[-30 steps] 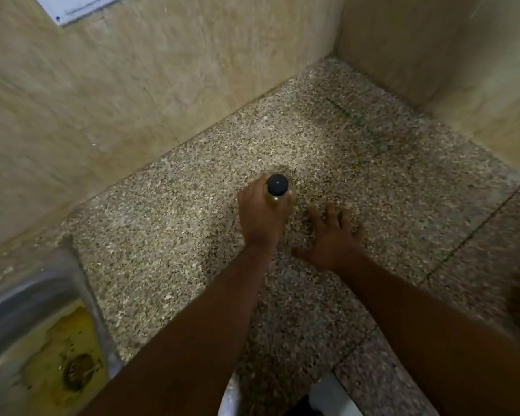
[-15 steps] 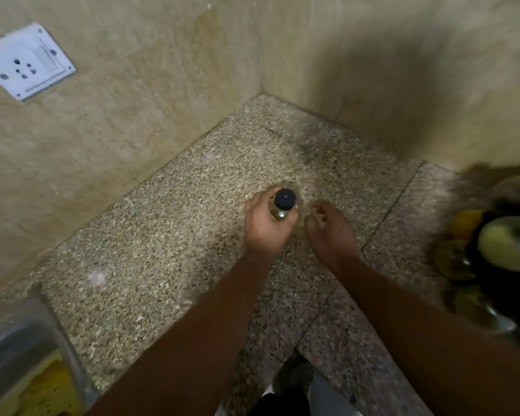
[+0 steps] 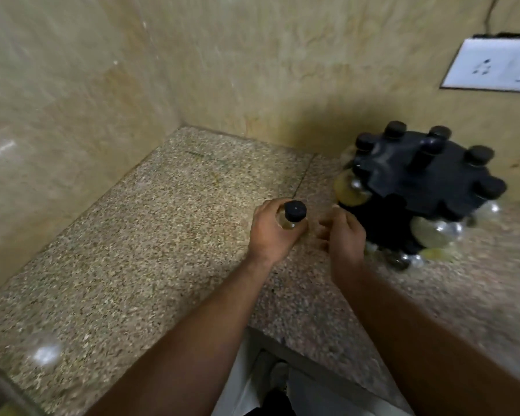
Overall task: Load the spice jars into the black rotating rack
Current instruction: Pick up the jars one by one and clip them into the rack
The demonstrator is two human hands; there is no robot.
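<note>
Left hand [image 3: 270, 232] around spice jar [image 3: 293, 216]

Speckled counter [image 3: 162, 235], wall socket [image 3: 493, 67]

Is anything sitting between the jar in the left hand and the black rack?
Only the person's own right hand, which hangs empty between the spice jar held in the left hand and the black rotating rack. No other object shows on the counter along that path.
</note>
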